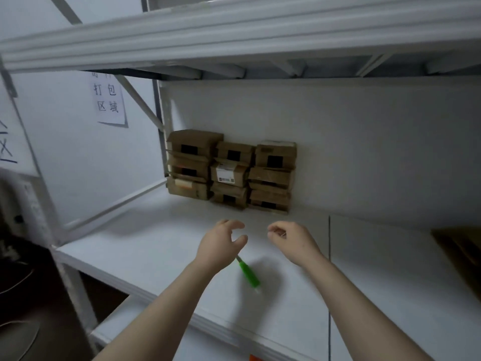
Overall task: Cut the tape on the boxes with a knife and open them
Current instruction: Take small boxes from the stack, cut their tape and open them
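On the white shelf (156,243), far back at 12 o'clock: brown boxes (231,170) in three piles, pushed up against the back wall. Too far off to tell if any tape is cut. Closer in, at 6 o'clock from the piles: left hand (221,243) and right hand (294,241), side by side but apart, both up over the shelf, fingers loosely curled, holding nothing. Just by the left wrist, at 5 o'clock from that hand: knife (248,274) with a green handle, down on the shelf, blade end hidden by the hand. Looks like the very start, with no box pulled out and the knife not picked up. Next, most likely: reach to 12 o'clock, bring one box forward, then take the knife by the green end. Lots of bare shelf between hands and piles for that. Worth watching: the beam (234,35) overhead, the shelf's front edge at 6 o'clock, and a dark brown thing (458,246) at 3 o'clock.
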